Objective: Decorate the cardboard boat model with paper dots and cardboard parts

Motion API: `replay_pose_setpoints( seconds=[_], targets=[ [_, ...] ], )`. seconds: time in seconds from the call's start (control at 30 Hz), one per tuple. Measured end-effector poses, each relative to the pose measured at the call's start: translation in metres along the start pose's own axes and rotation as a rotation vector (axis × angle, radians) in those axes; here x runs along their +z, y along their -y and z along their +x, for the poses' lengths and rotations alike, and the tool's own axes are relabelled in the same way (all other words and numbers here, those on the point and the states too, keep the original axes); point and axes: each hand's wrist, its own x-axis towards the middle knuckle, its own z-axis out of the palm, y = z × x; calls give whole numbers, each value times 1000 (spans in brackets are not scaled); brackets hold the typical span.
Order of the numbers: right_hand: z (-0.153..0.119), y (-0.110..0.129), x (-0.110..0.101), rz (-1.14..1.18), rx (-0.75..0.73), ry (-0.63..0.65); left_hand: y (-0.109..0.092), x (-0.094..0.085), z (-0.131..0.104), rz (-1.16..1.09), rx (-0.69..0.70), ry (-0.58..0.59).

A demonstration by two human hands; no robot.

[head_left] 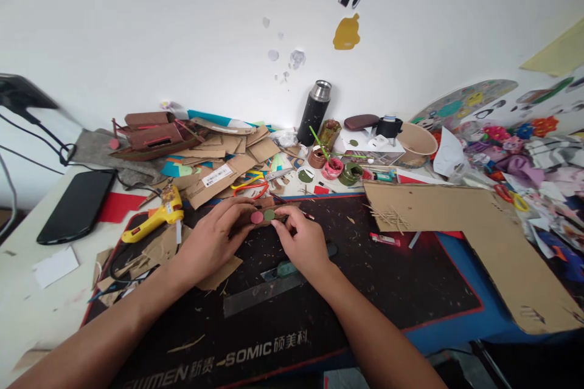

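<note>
Both ends of a brown piece (pixel 263 223) are pinched over the mat (pixel 378 282) — left hand (pixel 213 236), nearly closed, beside its pink disc (pixel 257 217), right hand (pixel 303 240) likewise by its green disc (pixel 269 214); light, even pressure should serve.

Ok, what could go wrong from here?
The flat, round pink disc and flat, round green disc sit between the left hand and right hand; a slip might dislodge either. The yellow plastic glue gun lies near the left hand and could burn it if hot. The open jar of pink paint stands beyond the right hand and might tip if bumped.
</note>
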Motion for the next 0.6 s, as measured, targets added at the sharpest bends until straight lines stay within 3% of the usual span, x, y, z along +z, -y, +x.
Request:
replay_pose_setpoints(
  seconds=[0.17,0.3,0.6],
  targets=[
    [-1,3,-3,83,-51,-51,0,-2,3,17,37,-16],
    [5,2,-19,138,-35,-103,2,-2,3,26,53,-12],
    [60,-31,-104,-27,59,-277,8,0,3,15,38,-21]
  ],
)
